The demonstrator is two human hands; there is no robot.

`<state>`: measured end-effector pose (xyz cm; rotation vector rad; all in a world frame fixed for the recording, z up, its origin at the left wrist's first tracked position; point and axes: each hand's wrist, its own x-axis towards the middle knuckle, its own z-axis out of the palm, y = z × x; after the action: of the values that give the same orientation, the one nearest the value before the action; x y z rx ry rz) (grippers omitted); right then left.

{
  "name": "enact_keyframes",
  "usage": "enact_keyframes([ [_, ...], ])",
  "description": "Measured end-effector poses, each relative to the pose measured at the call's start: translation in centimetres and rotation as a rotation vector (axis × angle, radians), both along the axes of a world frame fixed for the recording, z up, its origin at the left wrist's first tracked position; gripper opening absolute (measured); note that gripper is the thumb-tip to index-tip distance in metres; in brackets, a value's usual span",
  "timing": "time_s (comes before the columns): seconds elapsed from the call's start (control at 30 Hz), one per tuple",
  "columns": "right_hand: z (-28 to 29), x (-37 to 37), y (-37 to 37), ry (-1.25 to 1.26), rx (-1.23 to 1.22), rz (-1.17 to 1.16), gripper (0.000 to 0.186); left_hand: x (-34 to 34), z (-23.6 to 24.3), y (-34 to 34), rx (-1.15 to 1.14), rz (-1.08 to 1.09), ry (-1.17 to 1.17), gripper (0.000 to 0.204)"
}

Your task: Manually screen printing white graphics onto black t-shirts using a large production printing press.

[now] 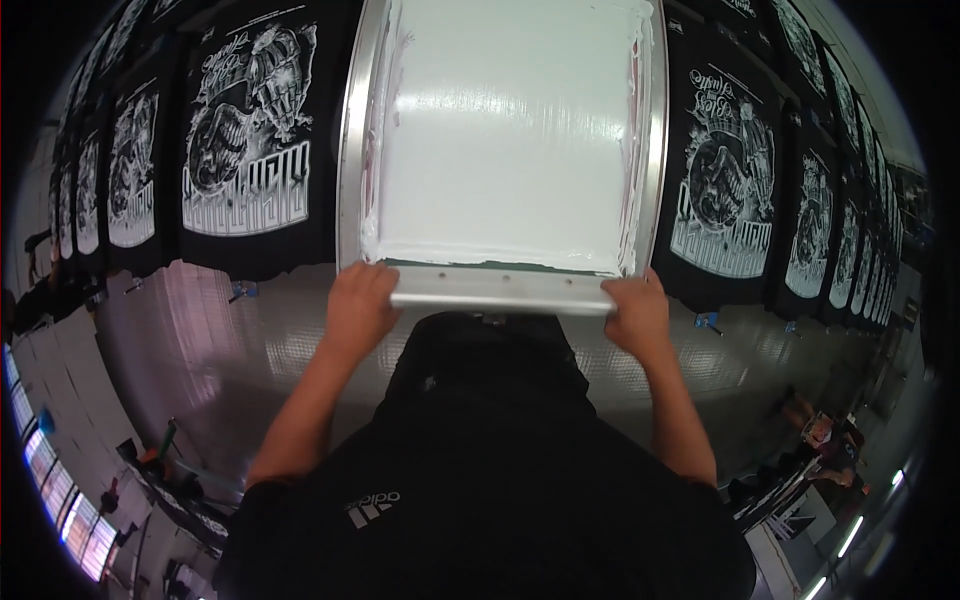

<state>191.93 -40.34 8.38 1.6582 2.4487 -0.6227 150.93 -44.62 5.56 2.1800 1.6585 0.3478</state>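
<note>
A screen printing frame [655, 150] with silvery metal sides is in front of me, its near bar level across my waist. Glossy white ink [510, 150] covers most of its mesh, with thicker smears along both inner sides and a ragged near edge. My left hand [362, 312] is closed around the frame's near left corner. At the near right corner my right hand [638, 312] grips the same bar. Both thumbs lie toward the middle of the bar; the fingers' undersides are hidden.
Black T-shirts [160, 240] printed in white lie in a row on the left, and more black T-shirts [680, 255] line the right, close beside the frame. Behind on the right is another person [835, 445]. A grey, shiny floor [250, 330] runs below.
</note>
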Motion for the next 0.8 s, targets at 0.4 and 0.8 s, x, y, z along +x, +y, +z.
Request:
enact_keyframes([
  [0.4, -5.5, -0.1, 22.6, 0.068, 0.389, -0.022, 0.035, -1.9, -5.5, 24.9, 0.229, 0.047, -0.016, 0.045],
  [0.8, -1.6, -2.9, 49.2, -0.15, 0.286, 0.023, 0.045, -3.0, -1.1, 50.3, 0.174, 0.055, 0.187, 0.041],
])
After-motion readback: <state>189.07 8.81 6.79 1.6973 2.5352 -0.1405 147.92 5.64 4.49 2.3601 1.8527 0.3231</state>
